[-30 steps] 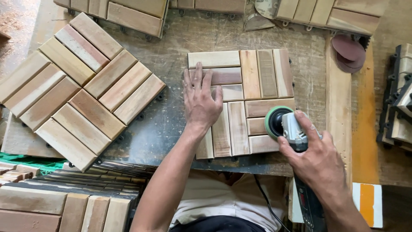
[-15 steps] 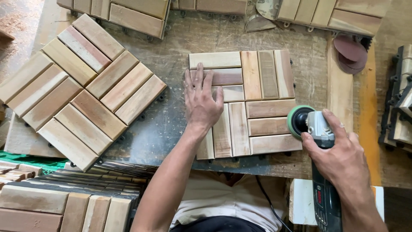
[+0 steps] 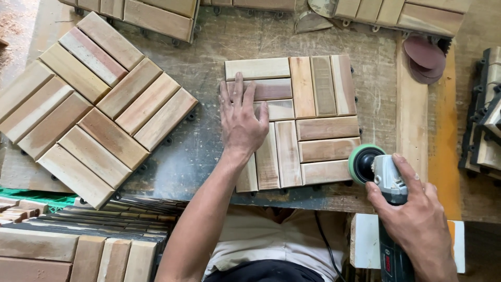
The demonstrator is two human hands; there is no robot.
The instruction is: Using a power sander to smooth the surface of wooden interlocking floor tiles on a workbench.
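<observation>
Wooden slats in four alternating blocks make up a square deck tile point(image 3: 308, 117) lying flat at the centre of a scuffed grey workbench point(image 3: 209, 141). The left hand point(image 3: 241, 121) lies flat, fingers spread, grasping nothing, on the tile's nine o'clock edge. The right hand point(image 3: 417, 222) is clenched around a grey angle grinder point(image 3: 389, 209), whose green-rimmed sanding disc point(image 3: 361, 163) sits just at the tile's four o'clock corner. A larger tile point(image 3: 94, 104) lies at nine o'clock, spare sanding discs point(image 3: 424, 57) at two o'clock, stacked tiles point(image 3: 78, 245) at seven.
</observation>
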